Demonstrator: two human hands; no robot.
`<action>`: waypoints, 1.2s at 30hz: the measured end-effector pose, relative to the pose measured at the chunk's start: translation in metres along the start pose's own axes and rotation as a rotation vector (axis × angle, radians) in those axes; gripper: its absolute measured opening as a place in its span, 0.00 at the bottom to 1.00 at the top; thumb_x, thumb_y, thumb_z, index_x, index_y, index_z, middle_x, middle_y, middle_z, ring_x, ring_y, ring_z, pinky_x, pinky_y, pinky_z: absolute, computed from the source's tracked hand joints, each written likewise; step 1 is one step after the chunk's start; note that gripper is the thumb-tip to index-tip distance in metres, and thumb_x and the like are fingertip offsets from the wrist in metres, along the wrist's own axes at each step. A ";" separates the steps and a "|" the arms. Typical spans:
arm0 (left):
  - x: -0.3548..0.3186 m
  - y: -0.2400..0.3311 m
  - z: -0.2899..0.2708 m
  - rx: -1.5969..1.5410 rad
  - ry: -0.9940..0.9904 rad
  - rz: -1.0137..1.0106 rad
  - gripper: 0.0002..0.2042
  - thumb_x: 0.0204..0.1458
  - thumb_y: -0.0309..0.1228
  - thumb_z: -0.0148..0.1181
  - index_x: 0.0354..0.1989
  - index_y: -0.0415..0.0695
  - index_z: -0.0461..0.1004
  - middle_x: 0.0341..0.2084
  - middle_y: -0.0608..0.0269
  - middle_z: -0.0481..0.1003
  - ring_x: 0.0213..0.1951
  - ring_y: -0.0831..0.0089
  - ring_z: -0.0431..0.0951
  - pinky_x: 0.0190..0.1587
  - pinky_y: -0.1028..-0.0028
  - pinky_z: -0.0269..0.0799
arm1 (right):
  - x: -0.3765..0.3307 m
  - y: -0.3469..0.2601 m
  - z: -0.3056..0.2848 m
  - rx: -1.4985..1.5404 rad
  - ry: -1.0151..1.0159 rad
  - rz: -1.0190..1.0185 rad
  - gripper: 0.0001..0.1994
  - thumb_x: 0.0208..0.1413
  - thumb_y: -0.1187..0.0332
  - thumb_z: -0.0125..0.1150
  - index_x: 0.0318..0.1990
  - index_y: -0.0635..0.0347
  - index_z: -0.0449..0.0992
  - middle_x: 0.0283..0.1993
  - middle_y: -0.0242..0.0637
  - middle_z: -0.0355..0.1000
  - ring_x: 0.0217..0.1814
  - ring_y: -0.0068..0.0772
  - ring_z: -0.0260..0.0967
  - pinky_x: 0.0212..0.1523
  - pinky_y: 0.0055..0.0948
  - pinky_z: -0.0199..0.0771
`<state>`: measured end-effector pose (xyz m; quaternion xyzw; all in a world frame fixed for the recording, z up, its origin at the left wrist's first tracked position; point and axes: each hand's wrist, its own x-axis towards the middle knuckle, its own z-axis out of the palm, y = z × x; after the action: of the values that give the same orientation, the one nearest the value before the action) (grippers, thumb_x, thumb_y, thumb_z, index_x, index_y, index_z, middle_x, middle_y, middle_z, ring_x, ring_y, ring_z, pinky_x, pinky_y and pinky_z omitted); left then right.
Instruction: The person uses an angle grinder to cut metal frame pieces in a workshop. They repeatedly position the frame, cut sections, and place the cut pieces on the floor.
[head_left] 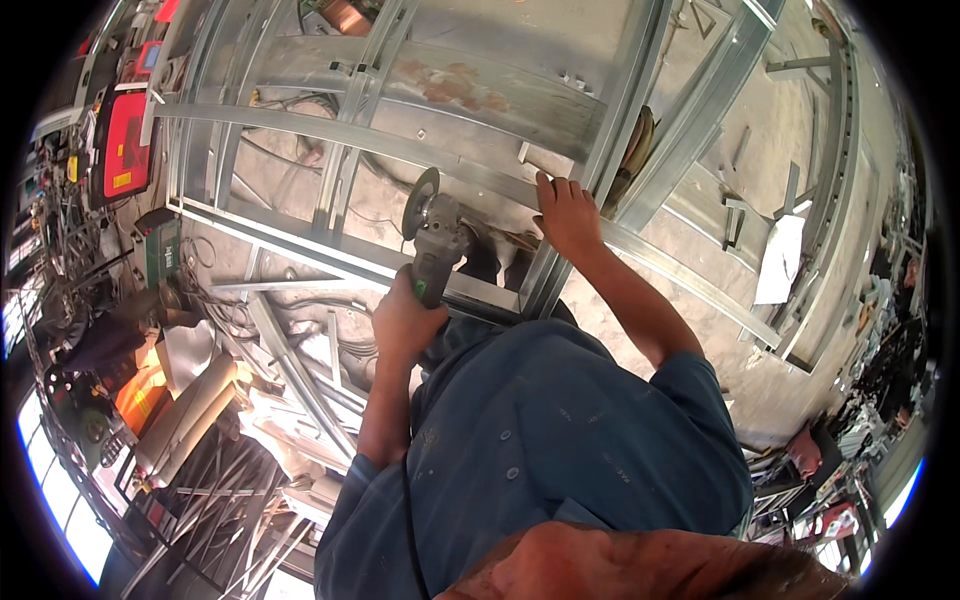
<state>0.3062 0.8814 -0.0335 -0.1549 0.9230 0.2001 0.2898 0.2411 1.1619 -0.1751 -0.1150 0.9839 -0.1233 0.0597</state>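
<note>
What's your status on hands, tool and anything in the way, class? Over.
Left hand gripping grey handheld angle grinder with thin round disc. Right hand on long silver metal bar. Thin black cable along blue shirt, clear of disc.

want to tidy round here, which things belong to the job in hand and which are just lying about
Likely the job: angle grinder in the left hand, metal bar at the right hand, metal frame
Likely just lying about: white sheet, cables, green box
</note>
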 end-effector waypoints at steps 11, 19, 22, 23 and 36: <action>0.001 0.006 -0.001 -0.014 -0.007 0.036 0.38 0.37 0.37 0.70 0.61 0.44 0.67 0.39 0.43 0.81 0.43 0.44 0.81 0.47 0.53 0.76 | 0.033 0.026 -0.032 0.119 -0.209 -0.080 0.26 0.35 0.60 0.66 0.46 0.59 0.79 0.46 0.41 0.75 0.55 0.44 0.71 0.55 0.43 0.71; 0.013 0.030 -0.002 0.049 -0.020 0.064 0.33 0.39 0.36 0.69 0.57 0.45 0.68 0.37 0.46 0.81 0.42 0.44 0.81 0.44 0.53 0.76 | 0.030 0.026 -0.030 0.157 -0.220 -0.058 0.28 0.35 0.59 0.67 0.50 0.57 0.79 0.46 0.39 0.74 0.54 0.43 0.71 0.57 0.41 0.68; 0.015 0.037 -0.004 0.067 -0.027 0.057 0.31 0.39 0.36 0.68 0.56 0.45 0.69 0.36 0.46 0.81 0.42 0.44 0.81 0.44 0.53 0.76 | 0.029 0.027 -0.032 0.171 -0.195 -0.062 0.27 0.35 0.59 0.68 0.49 0.57 0.80 0.45 0.39 0.74 0.54 0.43 0.71 0.57 0.40 0.68; 0.014 0.037 -0.004 0.076 -0.026 0.051 0.31 0.39 0.36 0.68 0.55 0.44 0.69 0.36 0.46 0.81 0.41 0.44 0.81 0.44 0.53 0.76 | 0.028 0.027 -0.031 0.176 -0.190 -0.060 0.26 0.35 0.58 0.68 0.47 0.57 0.80 0.45 0.39 0.74 0.54 0.42 0.71 0.57 0.40 0.67; 0.020 0.042 -0.004 0.099 -0.029 0.053 0.31 0.39 0.36 0.69 0.56 0.45 0.68 0.39 0.47 0.81 0.43 0.45 0.81 0.45 0.53 0.75 | 0.029 0.030 -0.032 0.200 -0.186 -0.049 0.24 0.35 0.56 0.69 0.42 0.56 0.80 0.43 0.39 0.74 0.52 0.40 0.72 0.56 0.39 0.67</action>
<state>0.2718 0.9124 -0.0305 -0.1129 0.9313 0.1640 0.3051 0.2024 1.1904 -0.1550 -0.1435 0.9537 -0.2112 0.1587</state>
